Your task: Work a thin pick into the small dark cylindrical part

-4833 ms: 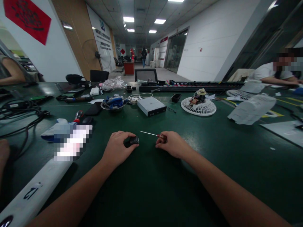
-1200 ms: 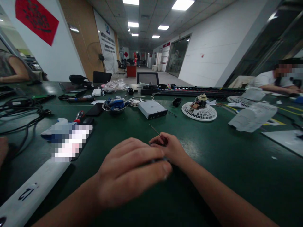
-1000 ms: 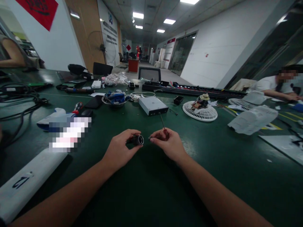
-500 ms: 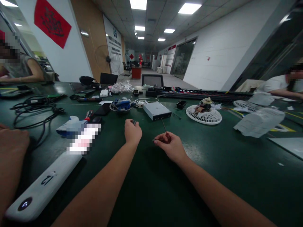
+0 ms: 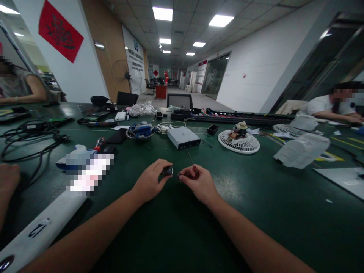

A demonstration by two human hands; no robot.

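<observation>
My left hand (image 5: 149, 182) pinches a small black cylindrical part (image 5: 167, 171) just above the green table (image 5: 256, 197). My right hand (image 5: 197, 183) is right beside it, fingertips almost touching the part. It grips a thin screwdriver (image 5: 190, 158) with a reddish handle hidden in the fist. The metal shaft points up and away from me.
Beyond my hands lie a grey drive box (image 5: 182, 137), a metal bowl with blue items (image 5: 140, 131), a white fan grille with a motor (image 5: 239, 141), white plastic housings (image 5: 303, 150) and black cables (image 5: 28, 136). A white bar (image 5: 40, 231) lies front left. Other people sit at far left and right.
My left hand reached forward over the table half a second ago and has come back beside my right hand with the black part. The screwdriver stays in my right hand.
</observation>
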